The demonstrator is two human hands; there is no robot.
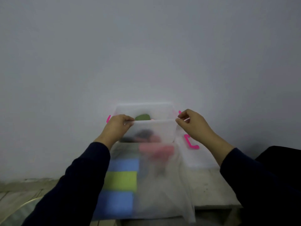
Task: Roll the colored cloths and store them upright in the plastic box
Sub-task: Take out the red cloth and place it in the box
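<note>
Cloths first: both hands are holding up a thin white see-through cloth (pixel 156 168) by its top corners, so it hangs like a curtain in front of everything else. Left hand (pixel 118 126) has its grip pinched on the top left corner, right hand (pixel 192 123) pinched on the top right one, and the top edge is stretched level between them. It's blurry, so I'd guess it's being shaken out flat before rolling.

Through it and to its left you can make out a striped stack on the desk (pixel 211 190), blue, green, blue cloths (pixel 121 185) lying flat, so those aren't rolled yet. There's also a pinkish smear behind the sheet; can't tell whether that's a cloth or where it sits.

Behind the top edge is the plastic box (pixel 143 108), clear with pink handles (pixel 190 142), pushed up near the wall (pixel 146 46). One green rolled cloth (pixel 143 117) pokes up inside it, looks upright. Some darker shapes show through too, but too fuzzy to call.

So I'd say it's early to mid: at least one roll stored, the white one and the flat stack left.
</note>
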